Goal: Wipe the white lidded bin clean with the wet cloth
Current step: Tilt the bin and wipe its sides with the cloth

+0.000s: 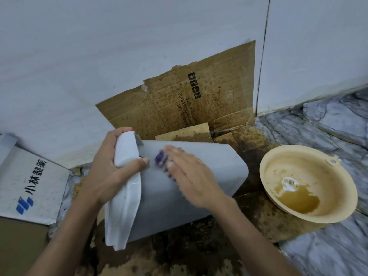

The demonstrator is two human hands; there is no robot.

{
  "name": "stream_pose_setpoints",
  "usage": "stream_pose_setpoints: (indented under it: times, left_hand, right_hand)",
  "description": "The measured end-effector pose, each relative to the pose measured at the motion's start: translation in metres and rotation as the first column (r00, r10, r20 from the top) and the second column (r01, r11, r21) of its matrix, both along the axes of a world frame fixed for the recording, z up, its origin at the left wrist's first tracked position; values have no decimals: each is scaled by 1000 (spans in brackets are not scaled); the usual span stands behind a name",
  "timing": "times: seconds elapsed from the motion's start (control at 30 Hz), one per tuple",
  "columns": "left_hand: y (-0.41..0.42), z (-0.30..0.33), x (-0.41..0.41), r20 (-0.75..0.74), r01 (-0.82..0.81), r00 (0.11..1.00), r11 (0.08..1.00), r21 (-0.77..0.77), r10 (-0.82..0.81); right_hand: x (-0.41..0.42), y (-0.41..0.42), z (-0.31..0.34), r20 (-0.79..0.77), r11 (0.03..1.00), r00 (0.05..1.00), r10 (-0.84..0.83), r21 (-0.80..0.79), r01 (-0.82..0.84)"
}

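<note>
The white bin (209, 176) lies on its side on wet, stained cardboard, its base toward the right. Its white lid (124, 188) is at the left end. My left hand (111, 168) grips the lid's upper part, thumb across the front. My right hand (191, 176) lies flat on the bin's side and is blurred by motion. Under its fingers a small purple cloth (161, 158) is pressed against the bin; most of the cloth is hidden by the hand.
A beige plastic basin (338, 198) with brownish water stands on the floor to the right. Stained cardboard (179, 100) leans against the white wall behind. A white printed box (29, 182) sits at the left. Marbled floor tiles (328, 250) show at right.
</note>
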State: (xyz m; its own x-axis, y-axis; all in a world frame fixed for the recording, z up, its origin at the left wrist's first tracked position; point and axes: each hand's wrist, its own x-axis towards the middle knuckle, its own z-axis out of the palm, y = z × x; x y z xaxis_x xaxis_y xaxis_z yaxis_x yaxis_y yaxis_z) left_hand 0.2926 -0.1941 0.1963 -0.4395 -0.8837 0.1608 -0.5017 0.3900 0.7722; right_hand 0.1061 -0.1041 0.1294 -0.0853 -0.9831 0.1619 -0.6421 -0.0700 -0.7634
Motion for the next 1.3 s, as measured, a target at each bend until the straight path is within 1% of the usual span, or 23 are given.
stream_pose_setpoints:
  times: [0.1, 0.17, 0.27, 0.33, 0.43, 0.5, 0.53, 0.6, 0.67, 0.77, 0.83, 0.9, 1.0, 1.1, 1.2, 1.23, 1.3]
  left_hand:
    - [3, -2, 6, 1, -3, 1000, 1000, 3, 3]
    - [0, -2, 4, 14, 16, 1000, 1000, -8, -16]
    - [1, -1, 0, 46, 19, 999, 999, -25, -18]
    - [2, 0, -4, 60, 63, 996, 996, -58, -59]
    - [0, 1, -5, 70, 92, 994, 993, -80, -87]
    - [-1, 2, -3, 71, 90, 994, 993, -81, -84]
    - [-1, 2, -1, 70, 85, 994, 993, -78, -79]
    - [0, 2, 1, 65, 74, 995, 995, -60, -70]
    - [2, 1, 5, 52, 59, 997, 997, -52, -57]
    - [6, 1, 4, 46, 58, 997, 997, -59, -56]
    - [6, 1, -1, 44, 60, 997, 997, -54, -58]
    - [5, 1, -3, 46, 52, 998, 997, -54, -50]
    - [5, 1, -4, 41, 29, 999, 998, -51, -27]
    - [4, 0, -4, 38, 35, 999, 999, -41, -34]
    - [2, 1, -7, 45, 39, 998, 998, -40, -37]
    - [1, 2, -7, 44, 38, 998, 999, -37, -37]
    - [2, 2, -3, 27, 34, 999, 999, -23, -33]
  right_hand:
    - [-43, -11, -23, -76, 969, 986, -151, 185, 162]
    - [-57, -28, -23, -84, 954, 985, -152, 246, 169]
    - [-43, -49, -9, -67, 973, 994, -85, 208, 97]
    - [-26, -53, 4, -58, 987, 998, -25, 158, 34]
    - [-2, -39, 15, -66, 999, 998, 15, 53, -11]
    - [8, -19, 14, -63, 999, 997, 40, -30, -42]
    - [10, -9, 12, -51, 997, 997, 58, -47, -60]
    - [7, 7, 1, -38, 998, 998, 46, -40, -47]
    - [-9, 17, -16, -34, 999, 999, -40, 4, 40]
    - [-52, 10, -42, -48, 973, 983, -175, 147, 180]
    - [-77, -4, -51, -48, 950, 980, -194, 239, 200]
    - [-88, -19, -52, -34, 938, 981, -189, 291, 190]
    - [-77, -42, -41, -51, 950, 987, -152, 268, 160]
    - [-46, -58, -15, -31, 982, 999, -31, 187, 37]
    - [-28, -41, -3, -20, 994, 998, 66, 86, -64]
    - [-29, -30, -7, -11, 996, 998, 64, 69, -63]
    - [-49, -6, -28, -6, 995, 1000, 5, 104, -5]
